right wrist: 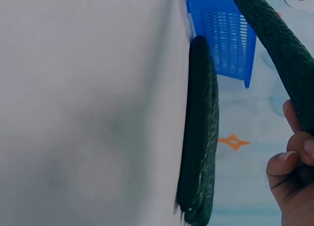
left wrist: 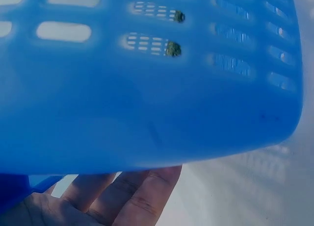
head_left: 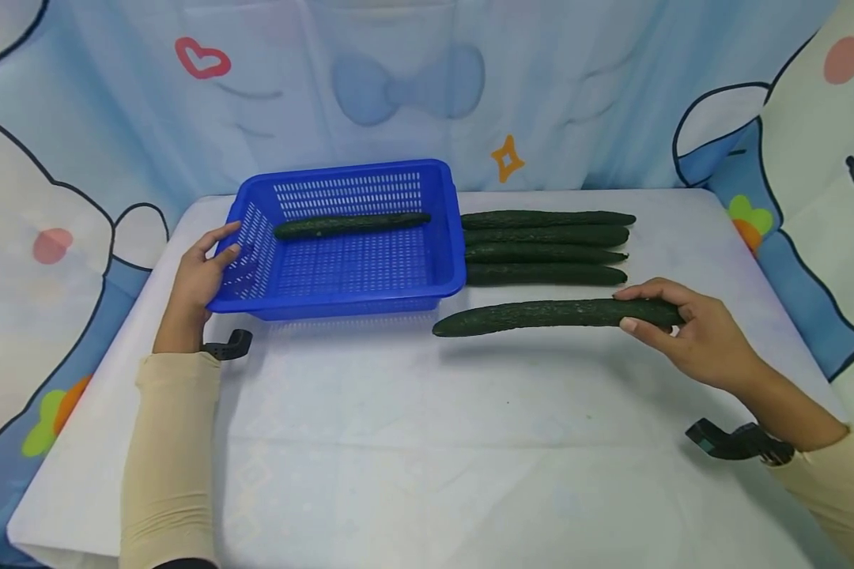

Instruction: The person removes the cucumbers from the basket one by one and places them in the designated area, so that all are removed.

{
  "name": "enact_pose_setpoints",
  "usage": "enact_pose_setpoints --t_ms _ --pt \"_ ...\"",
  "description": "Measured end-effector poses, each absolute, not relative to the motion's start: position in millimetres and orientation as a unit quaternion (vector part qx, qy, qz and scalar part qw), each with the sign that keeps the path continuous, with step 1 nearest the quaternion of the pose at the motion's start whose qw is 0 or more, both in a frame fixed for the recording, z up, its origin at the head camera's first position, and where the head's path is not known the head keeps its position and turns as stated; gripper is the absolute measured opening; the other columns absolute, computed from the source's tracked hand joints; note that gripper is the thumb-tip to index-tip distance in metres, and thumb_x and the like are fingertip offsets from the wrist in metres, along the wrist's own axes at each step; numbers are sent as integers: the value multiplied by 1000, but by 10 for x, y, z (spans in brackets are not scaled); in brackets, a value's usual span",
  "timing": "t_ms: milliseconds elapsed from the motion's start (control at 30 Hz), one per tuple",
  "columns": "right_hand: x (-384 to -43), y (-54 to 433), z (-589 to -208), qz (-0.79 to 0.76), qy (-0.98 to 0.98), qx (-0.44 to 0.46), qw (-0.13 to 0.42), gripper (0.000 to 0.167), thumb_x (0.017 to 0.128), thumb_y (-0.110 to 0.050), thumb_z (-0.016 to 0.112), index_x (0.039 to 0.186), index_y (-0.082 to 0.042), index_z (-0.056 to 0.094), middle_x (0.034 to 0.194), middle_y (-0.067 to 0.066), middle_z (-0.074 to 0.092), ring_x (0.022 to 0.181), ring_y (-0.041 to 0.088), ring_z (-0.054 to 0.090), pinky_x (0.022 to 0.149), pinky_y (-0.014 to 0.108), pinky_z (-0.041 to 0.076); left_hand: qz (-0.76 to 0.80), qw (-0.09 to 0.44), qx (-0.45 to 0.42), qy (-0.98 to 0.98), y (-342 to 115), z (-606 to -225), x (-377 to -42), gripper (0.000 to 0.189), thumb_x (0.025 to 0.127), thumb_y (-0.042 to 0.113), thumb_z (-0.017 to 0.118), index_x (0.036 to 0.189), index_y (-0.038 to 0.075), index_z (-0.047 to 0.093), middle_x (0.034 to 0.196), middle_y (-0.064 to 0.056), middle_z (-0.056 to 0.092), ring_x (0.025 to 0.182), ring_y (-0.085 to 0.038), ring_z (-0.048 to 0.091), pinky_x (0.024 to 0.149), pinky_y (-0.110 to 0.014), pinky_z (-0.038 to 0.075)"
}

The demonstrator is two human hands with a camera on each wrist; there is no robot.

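Observation:
My right hand (head_left: 697,336) pinches the right end of a long dark green cucumber (head_left: 541,316), which is held above the table with its shadow below. In the right wrist view, curled fingers (right wrist: 289,174) hold this cucumber (right wrist: 279,44). At the left, my left hand (head_left: 198,280) grips the left side of a blue plastic basket (head_left: 341,304); in the left wrist view its fingers (left wrist: 147,196) reach under the basket (left wrist: 122,123). One cucumber (head_left: 352,225) lies along the back inside the basket. Several more cucumbers (head_left: 548,274) lie side by side, right of the basket.
A white cloth (head_left: 427,458) covers the table. Behind it hangs a blue curtain (head_left: 541,95) with cartoon prints. A black wrist camera (head_left: 231,345) sits on the left wrist and another black camera (head_left: 733,440) on the right.

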State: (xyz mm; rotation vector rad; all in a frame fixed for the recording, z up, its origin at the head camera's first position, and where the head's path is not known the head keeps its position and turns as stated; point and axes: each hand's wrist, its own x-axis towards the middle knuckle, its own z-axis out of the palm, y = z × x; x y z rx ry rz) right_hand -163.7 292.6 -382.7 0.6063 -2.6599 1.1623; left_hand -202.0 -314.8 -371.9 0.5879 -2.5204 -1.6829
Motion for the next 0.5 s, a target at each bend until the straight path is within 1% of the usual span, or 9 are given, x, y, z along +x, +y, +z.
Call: enact_pose_setpoints --t_ms 100,300,500 --pt "-1654 2967 -3866 387 -897 195 86 37 82 -2 77 116 -12 68 108 -27 58 84 2 47 57 18 37 -541 24 195 -818 -3159 -3710 -2019 43 104 36 46 147 41 43 164 -8 23 139 -42 42 106 -58 42" --pt "-1704 3042 -3937 382 -902 180 93 35 83 -5 76 117 -12 68 99 -25 58 71 4 44 51 24 32 -542 25 195 -817 -3160 -3717 -2030 43 104 35 46 147 41 44 163 -8 25 138 -41 44 105 -57 44" --pt "-1762 3054 -3980 373 -910 159 91 33 86 -11 75 118 -11 67 102 -33 53 80 0 46 55 16 37 -543 25 195 -817 -3144 -3735 -2041 44 104 36 46 147 40 44 163 -8 26 137 -41 45 105 -57 44"
